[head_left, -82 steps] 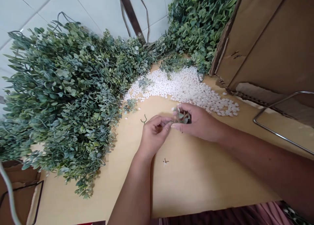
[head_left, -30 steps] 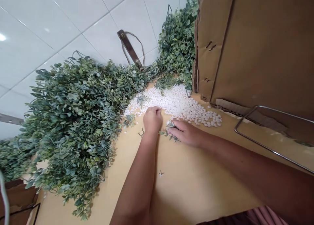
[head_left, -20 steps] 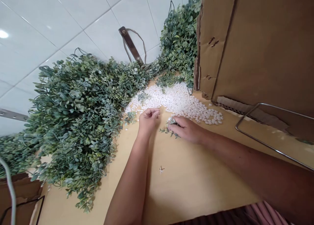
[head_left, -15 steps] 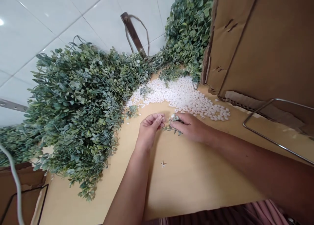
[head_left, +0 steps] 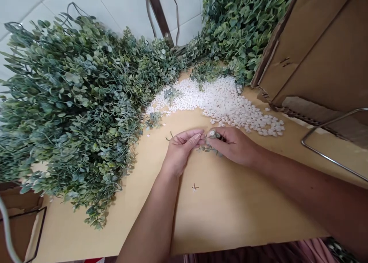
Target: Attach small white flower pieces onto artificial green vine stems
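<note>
My right hand [head_left: 234, 144] is closed round an artificial leafy sprig [head_left: 214, 150], whose small leaves hang below the fingers. A small round white piece [head_left: 212, 133] shows at the right fingertips. My left hand [head_left: 182, 148] is pinched, its fingertips touching those of the right. A thin green stem [head_left: 169, 136] pokes out past the back of the left hand. What lies between the left thumb and finger is mostly hidden. Beyond both hands spreads a pile of small white plastic pieces [head_left: 227, 102]. A tiny forked bit [head_left: 195, 187] lies on the table nearer to me.
Artificial greenery [head_left: 94, 102] is heaped high on the left, with another heap [head_left: 235, 33] at the back. A cardboard box [head_left: 324, 56] stands at right beside a bent metal wire frame [head_left: 330, 159]. The tan tabletop [head_left: 230, 213] runs toward me. Behind rises a white tiled wall [head_left: 120, 6].
My two hands have come together until the fingertips meet. A thin stem now shows beyond the left hand. The view has shifted closer to the table.
</note>
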`<state>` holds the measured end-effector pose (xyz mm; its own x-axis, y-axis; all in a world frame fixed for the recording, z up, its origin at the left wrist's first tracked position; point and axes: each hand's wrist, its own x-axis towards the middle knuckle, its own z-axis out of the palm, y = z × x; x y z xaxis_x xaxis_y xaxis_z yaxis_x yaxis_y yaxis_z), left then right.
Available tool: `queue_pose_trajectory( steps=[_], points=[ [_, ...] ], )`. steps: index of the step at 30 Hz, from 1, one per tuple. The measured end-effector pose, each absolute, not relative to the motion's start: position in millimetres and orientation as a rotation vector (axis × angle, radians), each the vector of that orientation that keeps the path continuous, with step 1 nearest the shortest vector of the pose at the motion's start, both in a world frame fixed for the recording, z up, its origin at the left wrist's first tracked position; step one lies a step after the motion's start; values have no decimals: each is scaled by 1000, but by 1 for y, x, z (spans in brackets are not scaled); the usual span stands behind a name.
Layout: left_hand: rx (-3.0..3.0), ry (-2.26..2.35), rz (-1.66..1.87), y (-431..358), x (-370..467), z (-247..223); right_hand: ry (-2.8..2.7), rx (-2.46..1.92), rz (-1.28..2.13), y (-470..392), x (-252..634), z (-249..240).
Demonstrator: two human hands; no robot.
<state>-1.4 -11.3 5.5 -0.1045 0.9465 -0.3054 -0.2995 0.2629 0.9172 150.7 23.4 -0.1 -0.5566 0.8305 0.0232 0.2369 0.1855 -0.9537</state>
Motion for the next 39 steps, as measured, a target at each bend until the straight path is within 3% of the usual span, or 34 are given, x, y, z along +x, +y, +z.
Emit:
queue_pose_trajectory(
  steps=[11,39],
  points=[
    [799,1221,1200,-12,0,3,-1944,-997,1199,19,149,-2],
    [829,1158,1196,-11,-3,2,-1964,-1010,1166,18,149,4]
  ],
)
